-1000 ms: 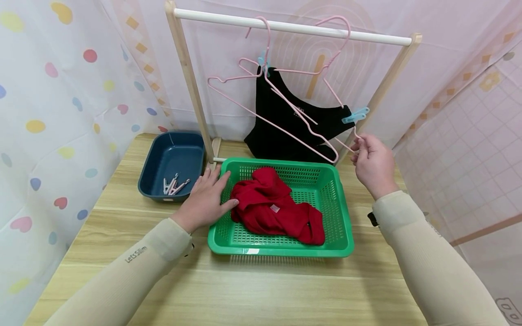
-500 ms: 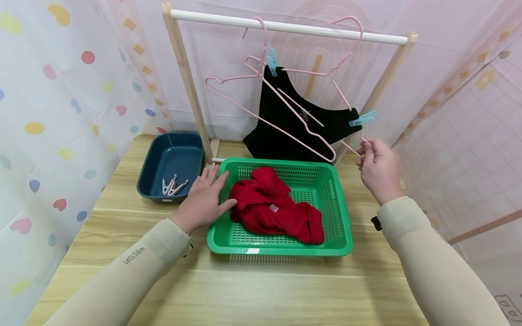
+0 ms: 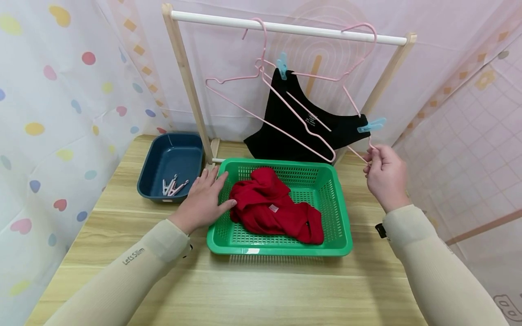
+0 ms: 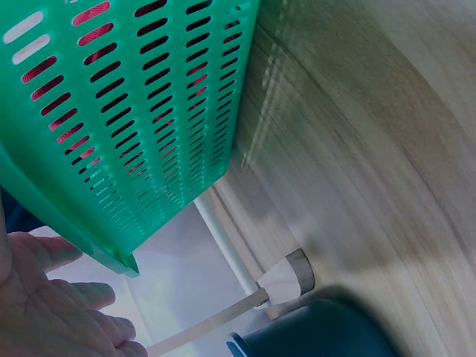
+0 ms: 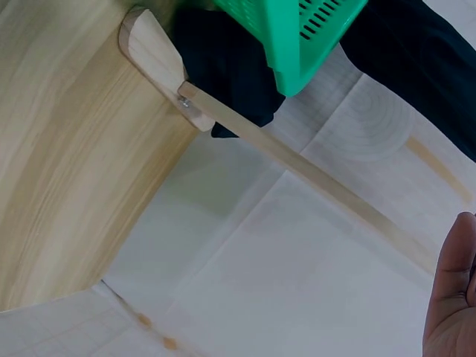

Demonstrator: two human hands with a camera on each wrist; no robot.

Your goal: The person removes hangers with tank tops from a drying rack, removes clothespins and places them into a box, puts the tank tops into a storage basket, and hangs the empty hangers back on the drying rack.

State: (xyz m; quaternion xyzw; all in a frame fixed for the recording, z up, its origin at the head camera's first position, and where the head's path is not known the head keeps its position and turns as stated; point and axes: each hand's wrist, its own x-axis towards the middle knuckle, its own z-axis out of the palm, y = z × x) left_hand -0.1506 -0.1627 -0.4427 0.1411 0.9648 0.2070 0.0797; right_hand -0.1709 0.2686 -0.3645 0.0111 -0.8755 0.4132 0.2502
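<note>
In the head view a pink hanger [image 3: 318,77] hangs by its hook from the white rail [image 3: 293,29], tilted down to the right. A black garment [image 3: 346,127] is fixed to it with two blue clothespins [image 3: 372,125]. My right hand [image 3: 385,176] pinches the hanger's lower right end. My left hand [image 3: 204,199] rests, fingers straight, on the left rim of a green basket [image 3: 281,250]. Inside that basket lies a crumpled red garment [image 3: 273,208]. Only part of the right hand [image 5: 454,297] enters the right wrist view; what it grips is outside the picture.
A second pink hanger [image 3: 236,79], with nothing on it, hangs in front of the black garment. A navy tub [image 3: 179,158] at the left holds several pale clothespins [image 3: 174,186]. The rack's wooden posts [image 3: 187,81] stand behind the basket, on the wooden table [image 3: 277,290].
My right hand has moved right and slightly down, drawing the hanger with the black garment along the rail to the right. The left hand has stayed on the basket rim.
</note>
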